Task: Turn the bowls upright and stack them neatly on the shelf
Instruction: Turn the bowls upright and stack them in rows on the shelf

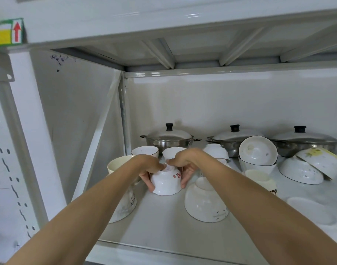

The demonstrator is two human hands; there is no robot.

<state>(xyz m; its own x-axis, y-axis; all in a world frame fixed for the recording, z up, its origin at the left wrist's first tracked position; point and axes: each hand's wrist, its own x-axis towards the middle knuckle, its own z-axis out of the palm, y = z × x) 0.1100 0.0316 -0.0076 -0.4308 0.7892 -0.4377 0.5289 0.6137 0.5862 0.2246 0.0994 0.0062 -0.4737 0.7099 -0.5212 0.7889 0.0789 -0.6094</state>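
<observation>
Both hands hold one small white bowl (166, 183), upside down, foot ring up and rim facing the shelf (164, 222), at the near left of the shelf. The left hand (149, 168) curls round its left wall and the right hand (183, 165) round its right wall, thumbs meeting at the foot, fingers (185, 181) reaching down toward the rim. The bowl sits squarely between the two hands, neither nearer than the other, and its axis runs foot up, mouth down, so the coming turn looks like a half roll about a left-right line through the grip. Whether the rim touches the shelf or is just lifted off it cannot be told. A red mark (177, 175) is printed on its right side, too small to read. Just left, partly hidden by the left arm, a larger inverted bowl (125, 205) bears dark lettering that reads roughly "ANNY" upside down. Another inverted bowl (205, 204) stands just right. Far behind, two upright bowls (144, 151) wait near three lidded pots (168, 137). A green label (7, 31) with a red arrow sits at the upper left.
</observation>
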